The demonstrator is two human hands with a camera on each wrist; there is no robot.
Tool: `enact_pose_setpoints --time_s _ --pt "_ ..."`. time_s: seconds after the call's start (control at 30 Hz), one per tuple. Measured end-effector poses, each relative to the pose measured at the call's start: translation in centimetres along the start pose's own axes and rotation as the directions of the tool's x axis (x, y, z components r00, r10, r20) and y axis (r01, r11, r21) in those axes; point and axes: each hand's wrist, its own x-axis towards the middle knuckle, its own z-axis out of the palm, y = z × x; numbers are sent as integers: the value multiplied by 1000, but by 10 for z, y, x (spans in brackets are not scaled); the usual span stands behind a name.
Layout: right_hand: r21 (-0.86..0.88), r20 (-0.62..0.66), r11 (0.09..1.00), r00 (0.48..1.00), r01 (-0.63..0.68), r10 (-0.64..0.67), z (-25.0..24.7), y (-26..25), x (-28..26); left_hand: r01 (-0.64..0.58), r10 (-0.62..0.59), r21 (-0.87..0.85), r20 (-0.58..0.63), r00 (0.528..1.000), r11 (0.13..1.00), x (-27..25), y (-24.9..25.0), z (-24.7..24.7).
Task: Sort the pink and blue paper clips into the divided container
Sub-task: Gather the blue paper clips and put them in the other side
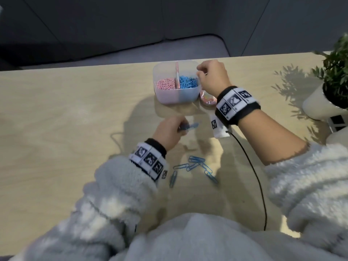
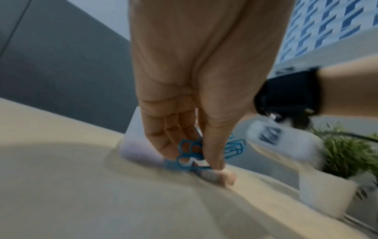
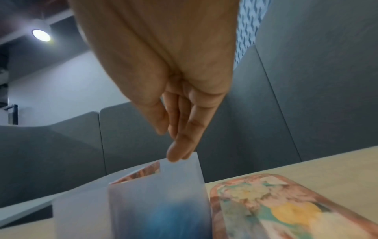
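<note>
A translucent divided container (image 1: pixel 177 97) stands at the table's far side, with pink paper clips (image 1: pixel 165 84) in its left compartment and blue paper clips (image 1: pixel 188 82) in its right. My right hand (image 1: pixel 202 73) hovers over the container's right rim; in the right wrist view its fingers (image 3: pixel 178 145) point down, nearly straight, with nothing seen in them above the container (image 3: pixel 159 194). My left hand (image 1: pixel 180 127) is nearer to me and pinches a few blue clips (image 2: pixel 189 152) between thumb and fingers. Several loose blue clips (image 1: pixel 195 165) lie on the table close to my body.
A round pink patterned lid (image 1: pixel 207 99) lies just right of the container, also seen as the lid (image 3: pixel 276 210). A potted plant (image 1: pixel 335 72) in a white pot (image 1: pixel 318 104) stands at the right edge. A black cable (image 1: pixel 252 172) runs from my right wrist.
</note>
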Motion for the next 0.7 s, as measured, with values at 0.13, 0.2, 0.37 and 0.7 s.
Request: enact_pose_setpoints --time_s 0.13,0.2,0.37,0.7 --pt "116 -44 993 999 24 -19 -17 30 -45 18 -30 -57 -219 975 998 53 20 -25" --pt "151 58 988 998 -26 17 -22 48 -76 68 -85 -67 -289 953 995 77 27 -33" --pt "44 212 996 975 -77 66 -23 86 -138 168 -181 -67 -361 915 983 122 33 -37" --pt "-144 402 989 915 32 29 -6 90 -186 132 -92 173 -222 971 976 124 41 -41"
